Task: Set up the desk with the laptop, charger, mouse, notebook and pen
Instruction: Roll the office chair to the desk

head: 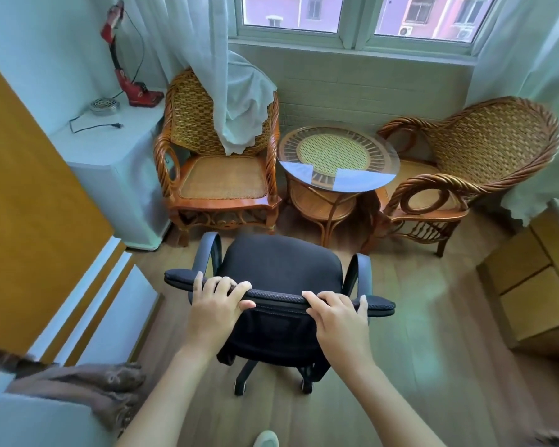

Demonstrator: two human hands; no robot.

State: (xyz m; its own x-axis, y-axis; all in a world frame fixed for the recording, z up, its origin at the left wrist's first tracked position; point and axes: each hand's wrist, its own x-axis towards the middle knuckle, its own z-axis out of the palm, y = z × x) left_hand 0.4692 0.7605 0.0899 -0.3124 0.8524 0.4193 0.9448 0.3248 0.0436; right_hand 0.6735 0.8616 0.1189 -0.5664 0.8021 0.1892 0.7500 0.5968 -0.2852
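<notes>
Fingers (229,285) of the left hand (215,304) curl over the top edge of the black mesh-backed swivel office chair (281,269), thumb behind the backrest; right hand (339,321) grips the same edge just beside it, fingers wrapped narrow and holding the chair back. Chair stands on the pale wood-plank floor (417,317), seat facing away toward a round glass-topped rattan side table (338,156) set between two woven rattan armchairs (220,150) under the window. Judged step: positioning the chair, a preliminary to laying out the desk. No laptop, charger, mouse, notebook or pen in view; no desk clearly visible either, so their whereabouts cannot be told. Next move likely calls for rolling or turning the chair to the work spot with both hands steady. Containers: light wooden drawer cabinet (530,301) at right, drawers closed, contents hidden. Glass-topped table bare.
</notes>
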